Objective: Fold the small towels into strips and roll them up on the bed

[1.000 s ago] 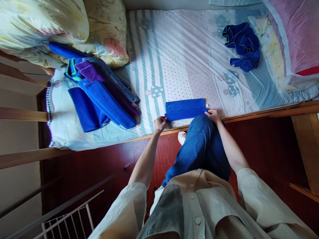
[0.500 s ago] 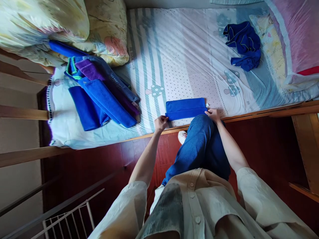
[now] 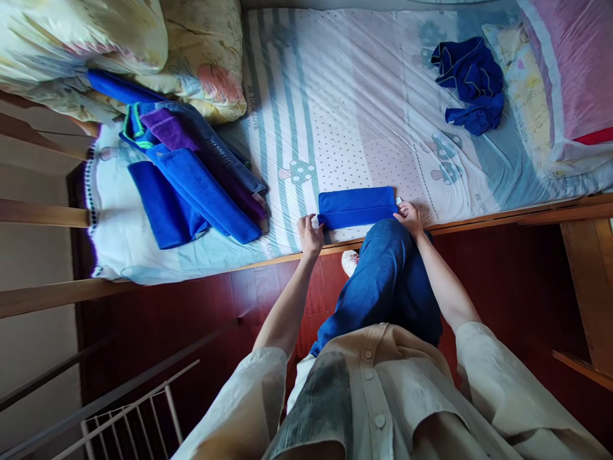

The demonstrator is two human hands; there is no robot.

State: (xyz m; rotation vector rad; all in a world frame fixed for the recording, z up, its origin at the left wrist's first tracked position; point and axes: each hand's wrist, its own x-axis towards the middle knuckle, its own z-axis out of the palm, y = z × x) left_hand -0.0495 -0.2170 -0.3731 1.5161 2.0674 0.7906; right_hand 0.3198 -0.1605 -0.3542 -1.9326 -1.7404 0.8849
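I see left hand [image 3: 311, 236] and right hand [image 3: 410, 220] apart, flanking a flat-folded blue fabric rectangle [image 3: 357, 207]; whether either grips, I cannot tell.

A bed [image 3: 565, 209] with a patterned sheet [image 3: 397, 115] spans the upper frame. On it, a flat blue cloth [image 3: 357, 207] lies near the centre, a cloth pile [image 3: 204, 191] and yellow bedding [image 3: 205, 61] at left, a crumpled navy cloth [image 3: 472, 70] at upper right.
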